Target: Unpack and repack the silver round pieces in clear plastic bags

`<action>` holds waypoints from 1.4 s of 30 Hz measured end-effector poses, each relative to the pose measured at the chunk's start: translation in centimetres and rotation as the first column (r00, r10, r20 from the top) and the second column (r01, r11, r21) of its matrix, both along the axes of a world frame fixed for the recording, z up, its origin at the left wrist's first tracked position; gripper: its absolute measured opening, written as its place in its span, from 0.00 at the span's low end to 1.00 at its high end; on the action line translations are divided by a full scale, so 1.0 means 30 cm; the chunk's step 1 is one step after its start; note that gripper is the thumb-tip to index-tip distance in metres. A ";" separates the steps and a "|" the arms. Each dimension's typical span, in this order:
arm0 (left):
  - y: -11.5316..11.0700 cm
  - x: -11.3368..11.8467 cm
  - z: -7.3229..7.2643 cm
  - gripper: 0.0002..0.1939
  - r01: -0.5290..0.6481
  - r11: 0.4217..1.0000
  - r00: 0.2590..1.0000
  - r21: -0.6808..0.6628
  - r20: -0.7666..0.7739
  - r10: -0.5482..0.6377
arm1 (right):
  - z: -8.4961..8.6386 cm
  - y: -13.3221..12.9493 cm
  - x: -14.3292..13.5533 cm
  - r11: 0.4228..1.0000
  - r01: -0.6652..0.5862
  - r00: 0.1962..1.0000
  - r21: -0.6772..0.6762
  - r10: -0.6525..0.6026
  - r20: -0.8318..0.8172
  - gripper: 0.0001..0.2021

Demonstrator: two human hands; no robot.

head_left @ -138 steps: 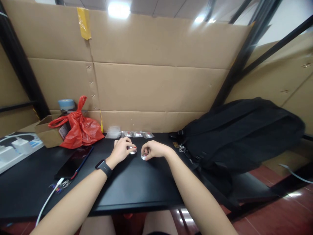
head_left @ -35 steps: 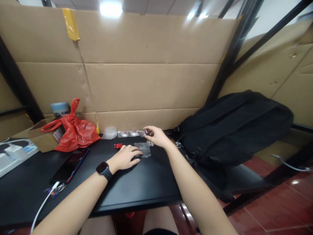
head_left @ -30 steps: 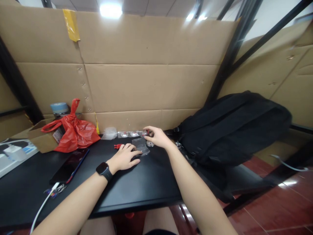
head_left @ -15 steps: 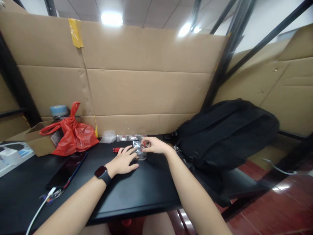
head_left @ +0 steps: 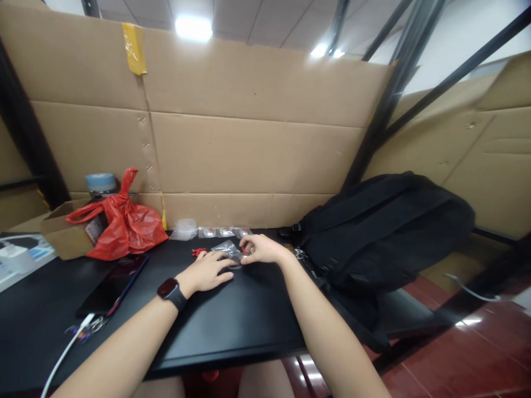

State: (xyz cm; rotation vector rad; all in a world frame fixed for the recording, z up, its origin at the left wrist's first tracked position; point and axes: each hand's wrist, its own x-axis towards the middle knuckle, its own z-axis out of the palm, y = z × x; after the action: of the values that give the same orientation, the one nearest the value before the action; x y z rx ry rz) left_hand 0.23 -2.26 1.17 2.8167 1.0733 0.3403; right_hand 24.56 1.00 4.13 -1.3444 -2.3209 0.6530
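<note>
My left hand (head_left: 205, 272), with a dark watch (head_left: 171, 293) on its wrist, lies low over the black table with fingers stretched out. Its fingertips touch a small clear plastic bag (head_left: 226, 248). Just to the right, my right hand (head_left: 264, 249) is curled, thumb and fingers closed on a small round item with a red part (head_left: 248, 250); its kind is too small to make out. Small red pieces (head_left: 198, 252) lie beyond the left fingers. Along the back stand several clear packets (head_left: 225, 232) holding round silvery items with red spots, beside a stack of clear bags (head_left: 183, 229).
A black backpack (head_left: 390, 232) fills the right side. At left are a red plastic bag (head_left: 128, 229), a cardboard box (head_left: 68, 232), a blue-lidded jar (head_left: 100, 182), a phone (head_left: 114, 284) on a white cable and a power strip (head_left: 25, 262). Cardboard walls (head_left: 249, 155) rise behind.
The clear bag has shifted left and lies flatter under my left fingers. My right hand keeps the small round item, now apart from most of the bag. The view has tilted slightly.
</note>
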 end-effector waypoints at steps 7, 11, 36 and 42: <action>-0.007 -0.003 -0.012 0.22 -0.024 1.000 0.999 -0.014 -0.038 0.024 | 0.005 -0.019 -0.013 0.999 0.038 0.993 -0.013 -0.037 0.116 0.19; -0.006 -0.003 -0.009 0.23 -0.022 0.999 0.999 -0.031 -0.040 0.020 | 0.003 -0.023 -0.037 0.999 0.042 0.987 0.034 -0.047 0.151 0.17; 0.003 -0.010 -0.004 0.22 0.019 0.998 0.999 -0.065 -0.037 -0.022 | -0.082 0.032 -0.142 0.912 0.093 0.976 0.399 -0.163 0.146 0.05; 0.007 -0.013 0.004 0.17 -0.002 1.000 1.000 -0.024 0.008 0.002 | -0.069 0.037 -0.117 0.954 -0.004 0.983 0.301 -0.052 0.175 0.05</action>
State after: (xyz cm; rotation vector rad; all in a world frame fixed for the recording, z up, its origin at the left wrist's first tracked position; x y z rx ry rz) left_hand -0.16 -2.04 1.30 2.7908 1.0718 0.3362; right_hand 21.06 2.11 2.08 -1.3316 -2.4184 0.1622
